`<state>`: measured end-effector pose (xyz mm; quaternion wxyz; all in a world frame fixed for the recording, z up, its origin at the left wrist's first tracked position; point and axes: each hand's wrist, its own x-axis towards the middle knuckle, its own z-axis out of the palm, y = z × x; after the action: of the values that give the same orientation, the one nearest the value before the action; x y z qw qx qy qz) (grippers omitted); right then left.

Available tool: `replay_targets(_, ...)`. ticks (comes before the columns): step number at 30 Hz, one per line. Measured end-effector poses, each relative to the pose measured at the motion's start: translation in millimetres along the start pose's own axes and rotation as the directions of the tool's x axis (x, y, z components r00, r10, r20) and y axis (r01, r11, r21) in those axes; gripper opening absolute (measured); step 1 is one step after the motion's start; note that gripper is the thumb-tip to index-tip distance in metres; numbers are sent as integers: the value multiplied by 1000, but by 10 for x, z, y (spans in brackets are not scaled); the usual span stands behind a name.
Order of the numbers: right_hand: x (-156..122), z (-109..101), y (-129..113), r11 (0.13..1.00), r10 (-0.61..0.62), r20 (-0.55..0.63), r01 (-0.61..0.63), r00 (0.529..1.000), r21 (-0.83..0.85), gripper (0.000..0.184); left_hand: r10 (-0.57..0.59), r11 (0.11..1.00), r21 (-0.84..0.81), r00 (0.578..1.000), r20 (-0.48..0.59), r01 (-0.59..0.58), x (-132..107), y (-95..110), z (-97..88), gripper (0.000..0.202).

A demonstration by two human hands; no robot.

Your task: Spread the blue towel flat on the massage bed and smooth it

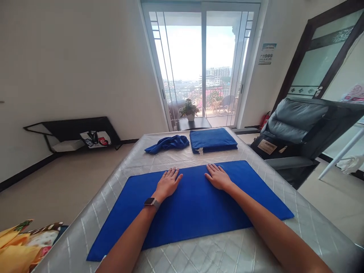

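Note:
A blue cloth [196, 204], like a towel, lies spread out flat on the quilted silver-grey surface [199, 254]. On its left half my left hand [167, 184] rests palm down, fingers stretched towards the far edge. My right hand [217, 177] lies flat to the right of it, close to that same edge, with the thumb apart. Neither hand holds anything. Beyond the cloth sits a neat stack of folded blue cloths [213, 139] with a white tag at its near side. Left of the stack is a crumpled blue cloth [167, 144].
A potted plant [190, 110] stands on a small dark table [195, 123] before the sliding glass door. To the right is a dark recliner [295, 121] with a bag on it. Colourful fabrics [22, 246] lie at the lower left; a low black rack [76, 132] stands by the wall.

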<state>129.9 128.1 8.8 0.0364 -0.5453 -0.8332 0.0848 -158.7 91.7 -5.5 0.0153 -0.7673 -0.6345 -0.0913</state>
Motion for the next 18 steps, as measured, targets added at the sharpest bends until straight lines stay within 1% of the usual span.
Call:
replay_targets(3, -136, -92, 650, 990, 131, 3, -131, 991, -61, 72, -113, 992, 57, 991, 72, 109, -277, -660, -42, 64)
replay_targets(5, -223, -125, 1059, 967, 239, -19, -240, 971, -91, 73, -198, 978, 85, 977, 81, 191, -449, -1099, -53, 64)
replay_targets(7, -283, -133, 1361, 946, 307, -39, -309, 951, -99, 73, -283, 957, 86, 956, 75, 277, -582, -1455, -52, 66)
replay_targets(9, -310, -121, 1527, 940, 325, -50, -328, 945, -93, 73, -331, 942, 75, 942, 61, 326, -667, -1690, -42, 67)
replay_targets(10, -312, -111, 1567, 942, 321, -53, -324, 946, -91, 74, -341, 939, 69, 939, 54, 337, -692, -1761, -36, 68)
replay_targets(12, -303, -88, 1590, 945, 309, -58, -313, 949, -92, 74, -363, 931, 61, 931, 43, 360, -716, -1829, -25, 70)
replay_targets(15, -286, -62, 1584, 948, 299, -61, -304, 952, -93, 74, -391, 920, 59, 919, 45, 388, -717, -1831, -14, 76)
replay_targets(18, -282, -54, 1591, 947, 302, -68, -307, 951, -92, 74, -374, 927, 57, 927, 40, 371, -715, -1816, -15, 76)
